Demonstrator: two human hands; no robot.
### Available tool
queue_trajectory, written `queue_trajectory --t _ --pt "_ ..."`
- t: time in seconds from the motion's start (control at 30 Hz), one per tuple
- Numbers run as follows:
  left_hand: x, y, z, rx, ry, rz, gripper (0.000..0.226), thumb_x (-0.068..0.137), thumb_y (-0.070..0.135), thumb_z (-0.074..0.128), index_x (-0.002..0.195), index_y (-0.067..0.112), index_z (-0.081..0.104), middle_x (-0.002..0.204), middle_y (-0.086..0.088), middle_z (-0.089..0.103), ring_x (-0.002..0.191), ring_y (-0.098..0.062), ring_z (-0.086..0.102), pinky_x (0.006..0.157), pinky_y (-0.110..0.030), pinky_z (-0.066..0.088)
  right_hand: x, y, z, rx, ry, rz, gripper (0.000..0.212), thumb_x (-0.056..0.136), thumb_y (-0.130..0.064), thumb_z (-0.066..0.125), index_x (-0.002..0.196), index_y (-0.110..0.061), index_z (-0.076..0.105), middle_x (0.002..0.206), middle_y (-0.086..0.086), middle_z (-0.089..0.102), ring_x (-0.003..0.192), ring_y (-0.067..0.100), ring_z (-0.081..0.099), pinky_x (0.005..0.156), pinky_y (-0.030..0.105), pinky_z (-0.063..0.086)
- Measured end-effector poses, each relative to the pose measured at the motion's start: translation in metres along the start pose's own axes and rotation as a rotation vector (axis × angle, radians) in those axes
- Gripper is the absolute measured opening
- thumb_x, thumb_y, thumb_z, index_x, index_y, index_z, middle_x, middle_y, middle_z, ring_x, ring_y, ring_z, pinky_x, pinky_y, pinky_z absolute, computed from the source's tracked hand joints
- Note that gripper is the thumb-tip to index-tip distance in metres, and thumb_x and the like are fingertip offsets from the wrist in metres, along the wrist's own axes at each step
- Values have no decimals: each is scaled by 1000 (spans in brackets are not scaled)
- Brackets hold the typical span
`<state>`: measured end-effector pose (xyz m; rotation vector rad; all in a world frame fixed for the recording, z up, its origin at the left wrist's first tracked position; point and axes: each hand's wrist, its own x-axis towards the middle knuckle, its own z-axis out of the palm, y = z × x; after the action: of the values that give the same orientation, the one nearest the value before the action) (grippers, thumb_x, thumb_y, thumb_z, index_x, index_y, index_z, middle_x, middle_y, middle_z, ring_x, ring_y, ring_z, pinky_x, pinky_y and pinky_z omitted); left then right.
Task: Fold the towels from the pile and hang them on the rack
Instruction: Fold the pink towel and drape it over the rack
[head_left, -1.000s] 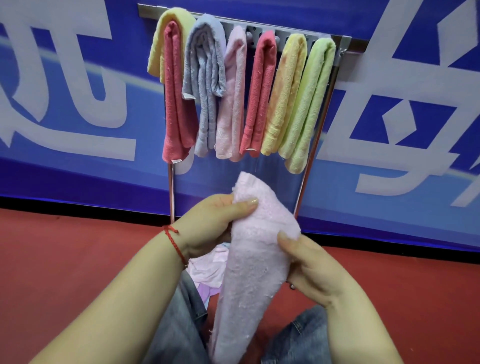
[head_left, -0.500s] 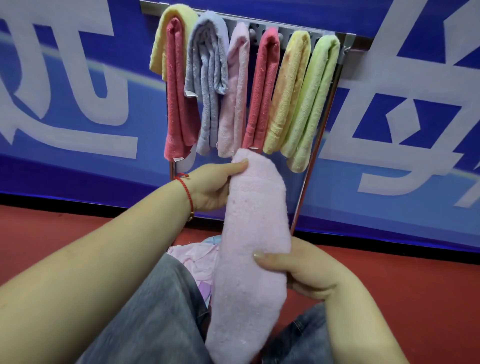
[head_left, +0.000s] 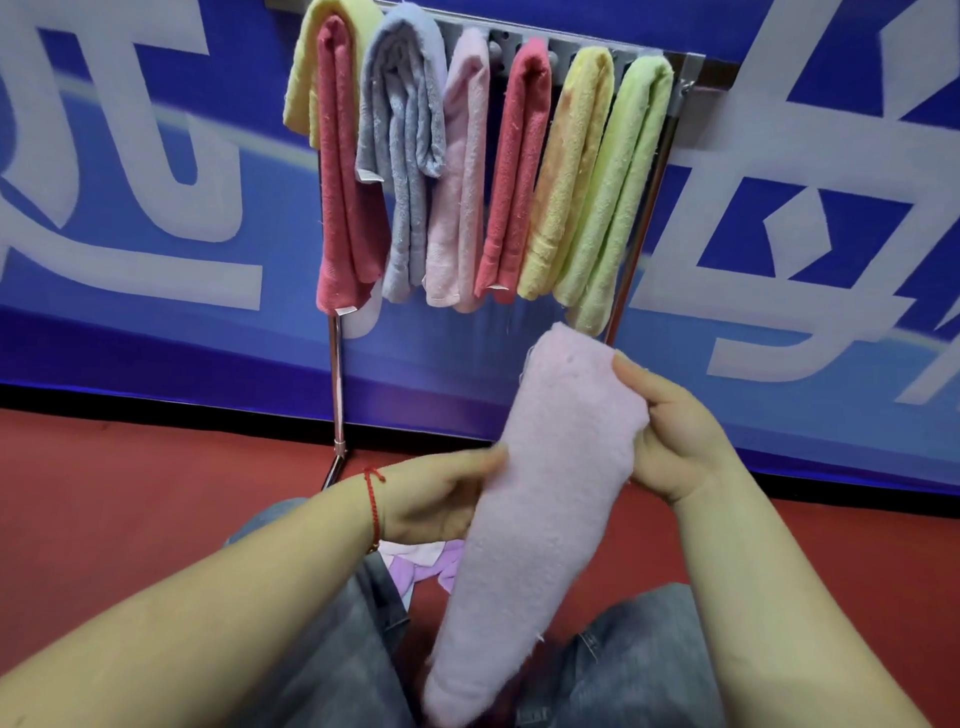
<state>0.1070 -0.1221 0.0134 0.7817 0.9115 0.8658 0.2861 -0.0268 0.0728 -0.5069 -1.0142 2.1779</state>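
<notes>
A pale pink towel (head_left: 545, 499), folded into a long narrow strip, hangs upright between my hands and reaches down past my knees. My right hand (head_left: 675, 436) grips its upper right edge, thumb on the front. My left hand (head_left: 436, 499) holds the strip's left edge at mid-height, fingers blurred against the cloth. Behind them stands the metal rack (head_left: 691, 67) with several folded towels hung on it: yellow, red, grey, pink, red, yellow and green. The rest of the pile (head_left: 421, 564) shows as pink and lilac cloth on the floor between my legs.
A blue banner wall (head_left: 156, 208) with white characters stands right behind the rack. The floor (head_left: 104, 499) is red. The rack's left leg (head_left: 337, 395) comes down just ahead of my left hand. My jeans-clad knees (head_left: 634, 665) frame the pile.
My left hand has slid from the towel's top down to its middle. My right hand has risen from the middle to the top corner. The towel's top has dropped lower and to the right.
</notes>
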Motion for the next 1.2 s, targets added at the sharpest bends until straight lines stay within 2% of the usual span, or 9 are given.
queue_trajectory --t 0.1,0.23,0.37,0.43,0.5,0.63,0.83,1.07,1.2 --pt "1 -2 2 144 39 58 19 74 18 59 72 11 76 80 0 74 73 -9 69 72 -20 55 7 6 -17 144 61 19 76 33 -17 95 103 0 71 108 17 68 94 28 69 78 43 57" --pt "-3 10 4 112 65 169 13 78 16 64 77 7 74 80 -3 73 72 -10 70 66 -20 55 8 30 -30 260 192 55 87 32 -27 93 110 3 67 112 20 67 97 32 68 78 53 53" --pt "-5 30 5 130 97 233 20 79 15 55 92 6 66 80 -2 73 74 -11 69 69 -21 56 1 55 -33 319 318 142 57 77 -49 60 102 1 68 95 19 70 76 31 71 61 42 59" --pt "-6 39 6 130 107 243 17 84 8 50 94 5 64 80 -2 72 73 -11 69 70 -21 56 -3 65 -33 332 299 203 53 70 -51 68 91 -3 70 91 16 64 77 28 65 72 31 56" --pt "-4 45 4 110 126 248 19 82 5 51 95 6 64 81 -3 72 73 -13 68 71 -24 55 -6 68 -27 367 235 266 68 54 -53 82 107 -18 58 108 12 49 96 22 48 96 27 38" --pt "-1 54 1 68 181 271 19 86 3 48 95 7 65 80 -4 72 70 -14 68 66 -24 56 -12 65 -14 251 106 320 83 72 -69 57 120 -2 60 133 13 52 121 30 50 108 41 32" --pt "-3 63 -4 114 284 290 22 91 5 45 97 10 65 84 -3 73 74 -15 69 68 -26 55 -12 48 12 -129 48 216 60 76 -45 60 122 -7 58 98 8 71 88 20 69 76 33 53" --pt "-4 62 -12 67 346 150 28 93 26 47 107 8 62 101 -11 69 93 -24 62 87 -35 46 -5 41 29 -203 18 34 24 92 -11 47 110 -4 62 106 9 70 92 15 68 76 25 56" --pt "0 61 -12 69 367 240 25 94 23 48 104 8 64 97 -8 70 91 -20 63 88 -32 47 -2 39 33 -374 35 -44 20 94 -6 47 106 -7 64 101 7 71 88 13 69 71 22 55"
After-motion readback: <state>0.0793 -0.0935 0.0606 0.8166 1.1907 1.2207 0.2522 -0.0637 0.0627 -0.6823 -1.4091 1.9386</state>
